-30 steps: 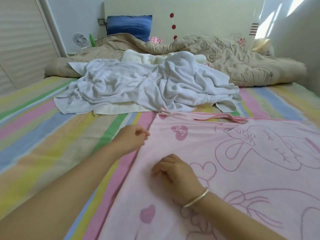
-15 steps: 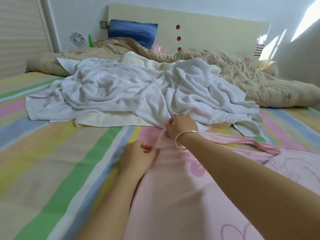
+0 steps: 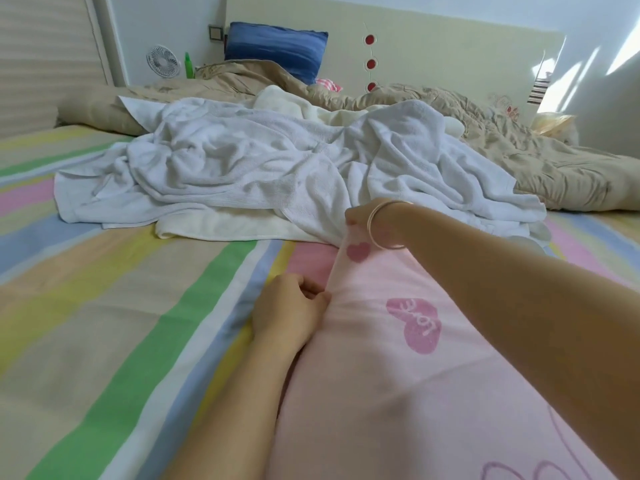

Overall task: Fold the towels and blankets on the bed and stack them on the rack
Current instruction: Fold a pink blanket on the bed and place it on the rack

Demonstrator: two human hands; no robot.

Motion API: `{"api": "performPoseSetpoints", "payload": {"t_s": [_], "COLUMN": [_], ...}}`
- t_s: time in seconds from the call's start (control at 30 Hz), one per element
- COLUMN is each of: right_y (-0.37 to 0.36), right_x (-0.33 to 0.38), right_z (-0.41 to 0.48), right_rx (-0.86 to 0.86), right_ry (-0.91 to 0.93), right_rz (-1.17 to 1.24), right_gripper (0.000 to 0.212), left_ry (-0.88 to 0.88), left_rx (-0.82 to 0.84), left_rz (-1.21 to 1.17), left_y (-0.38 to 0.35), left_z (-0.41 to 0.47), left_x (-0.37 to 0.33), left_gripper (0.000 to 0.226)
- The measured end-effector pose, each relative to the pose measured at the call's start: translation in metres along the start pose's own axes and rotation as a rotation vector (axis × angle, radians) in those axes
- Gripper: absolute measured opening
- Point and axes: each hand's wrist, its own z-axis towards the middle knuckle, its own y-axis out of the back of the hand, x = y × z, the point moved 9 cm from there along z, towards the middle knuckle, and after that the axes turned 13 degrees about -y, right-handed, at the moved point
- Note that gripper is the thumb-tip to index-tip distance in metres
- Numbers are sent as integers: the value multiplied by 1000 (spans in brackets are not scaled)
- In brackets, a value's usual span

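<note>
A pink blanket [image 3: 398,368] with heart prints lies on the striped bed [image 3: 114,341], in front of me and to the right. My left hand [image 3: 289,311] pinches its left edge, fingers curled. My right hand [image 3: 362,216], with a bangle on the wrist, grips the blanket's far left corner and holds it lifted off the bed. Behind it, a crumpled white towel [image 3: 249,171] lies in a heap over a cream towel [image 3: 221,226]. No rack is in view.
A beige quilt [image 3: 519,150] is bunched along the headboard [image 3: 450,53], with a blue pillow [image 3: 277,50] behind it. A small fan [image 3: 162,61] and a green bottle [image 3: 188,65] stand at the back left. A wall runs along the right side.
My right hand has reached from the middle of the pink blanket to its far left corner and lifted it. My left hand stays on the left edge. The camera has moved closer.
</note>
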Motion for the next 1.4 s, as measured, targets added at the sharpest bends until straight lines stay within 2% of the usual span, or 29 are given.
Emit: {"api": "performPoseSetpoints", "payload": {"t_s": [0.1, 0.2, 0.27, 0.43, 0.7, 0.8, 0.87, 0.93, 1.0, 1.07, 1.13, 1.3, 1.4], "right_y": [9, 1, -6, -20, 5, 20, 18, 13, 4, -6, -13, -3, -4], "right_x": [-7, -10, -12, -17, -38, -85, -122, -157, -175, -189, -204, -274, -331], "right_z": [16, 36, 45, 52, 26, 6, -1, -8, -12, -15, -13, 3, 15], "right_rx": [-9, -53, -103, -125, -285, -413, -440, -433, -413, -400, -404, -419, -354], "right_ry": [-94, -153, -164, -44, 139, 106, 52, 11, 3, -6, -46, -172, -263], "right_rz": [164, 286, 417, 600, 334, 340, 310, 280, 267, 262, 256, 255, 79], "right_gripper": [21, 50, 47, 31, 20, 21, 23, 23, 25, 31, 40, 53, 55], "left_ry": [-1, 0, -3, -12, -43, -58, -79, -178, -383, -606, -723, -751, -596], "left_rx": [-4, -15, -22, -34, -141, -136, -103, -67, 5, 130, 237, 303, 312], "left_rz": [7, 15, 35, 33, 262, 303, 413, 638, 797, 803, 772, 899, 967], "left_y": [-1, -1, 0, 0, 6, 6, 4, -3, -19, -46, -72, -104, -108], "left_z": [1, 1, 2, 3, -3, -5, -2, 4, 9, 11, 12, 43, 81], "left_x": [-1, -1, -1, 1, -7, -11, -20, -45, -74, -102, -124, -158, -141], "left_gripper": [10, 11, 12, 12, 6, 11, 23, 34, 45, 54, 53, 62, 52]}}
